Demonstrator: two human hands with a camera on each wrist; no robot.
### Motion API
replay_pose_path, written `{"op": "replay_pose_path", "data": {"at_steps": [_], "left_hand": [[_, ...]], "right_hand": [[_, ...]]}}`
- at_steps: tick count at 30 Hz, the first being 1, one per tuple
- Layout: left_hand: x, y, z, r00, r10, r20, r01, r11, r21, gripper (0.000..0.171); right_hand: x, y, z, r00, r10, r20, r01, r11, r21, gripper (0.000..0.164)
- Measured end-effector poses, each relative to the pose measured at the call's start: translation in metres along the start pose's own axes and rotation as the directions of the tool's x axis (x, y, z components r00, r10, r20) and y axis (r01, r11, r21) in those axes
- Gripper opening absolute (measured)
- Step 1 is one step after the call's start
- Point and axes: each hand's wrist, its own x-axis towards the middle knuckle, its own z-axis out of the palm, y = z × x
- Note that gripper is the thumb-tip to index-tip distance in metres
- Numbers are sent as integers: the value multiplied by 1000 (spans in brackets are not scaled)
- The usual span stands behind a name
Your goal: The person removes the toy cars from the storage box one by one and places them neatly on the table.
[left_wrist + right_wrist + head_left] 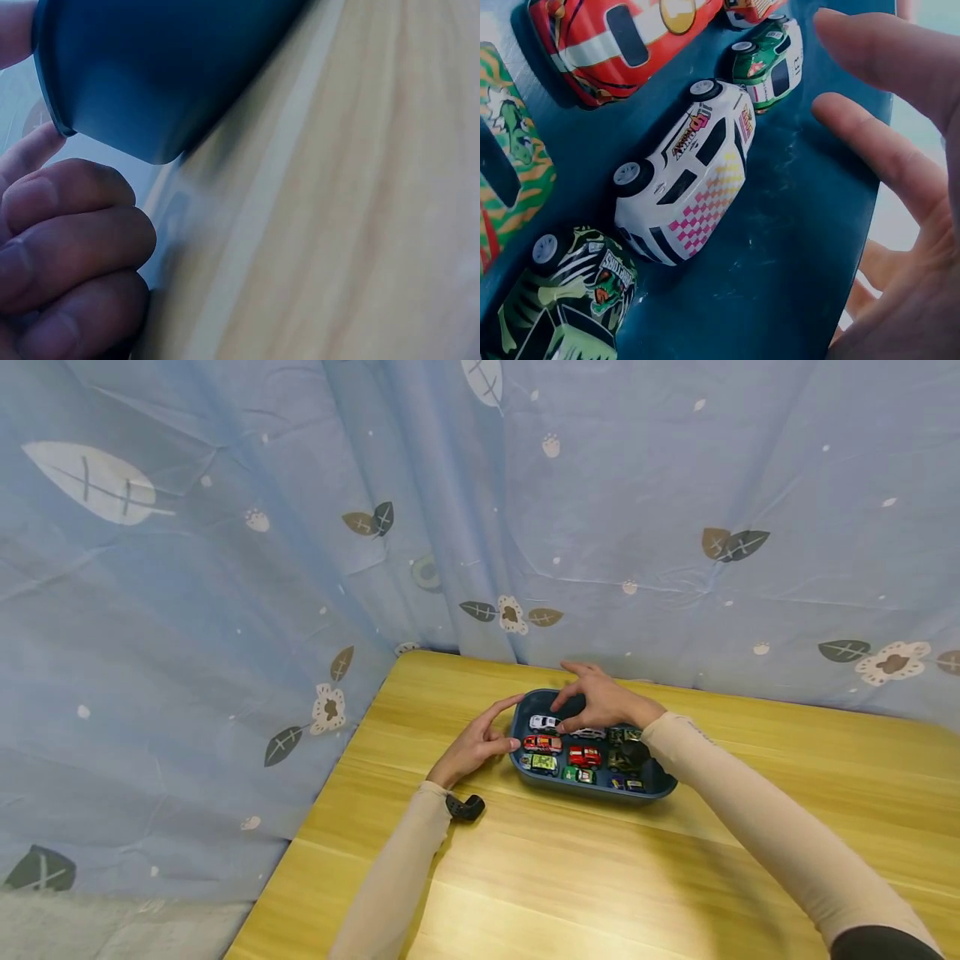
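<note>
A dark blue tray [592,790] holds several small toy cars, among them a white car [544,723], a red car [585,756] and a yellow-green car [540,764]. At its left end my left hand [472,749] touches the rim with straight index finger and thumb; the other fingers curl beneath, as the left wrist view shows. Over the tray's far side, my right hand [603,700] reaches in with thumb and index spread, close to the white car. In the right wrist view, these fingertips stand apart from a green-and-white car [771,66] and a checkered-roof white car [690,176].
The tray stands on a yellow wooden table [540,877], near its back edge. A blue patterned curtain [600,510] hangs behind and to the left. A black band [465,808] sits on the left wrist. Pale cloth [112,927] lies at lower left.
</note>
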Motion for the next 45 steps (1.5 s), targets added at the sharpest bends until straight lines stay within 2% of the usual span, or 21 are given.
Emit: {"op": "replay_pose_path", "data": {"at_steps": [5,15,23,36,45], "left_hand": [[0,0,-1,1000,1,8,-1,1000,-7,72],[0,-1,4,1000,21,15,-21,1000,7,73],[-1,-2,7,1000,4,11,-4,1000,-6,73],[-1,0,4,1000,5,-6,-5,1000,23,73],[0,1,0,1000,-10,-14,10,999,31,71]], "right_hand": [[1,1,2,1000,1,-1,-1,1000,-13,35],[4,0,12,999,-44,-19,40,986,-160,31],[2,-1,19,1000,-18,-23,12,972,-236,27],[4,-2,27,996,-25,-82,2,963,-268,30],[9,-1,25,994,-63,-93,37,963,-266,27]]}}
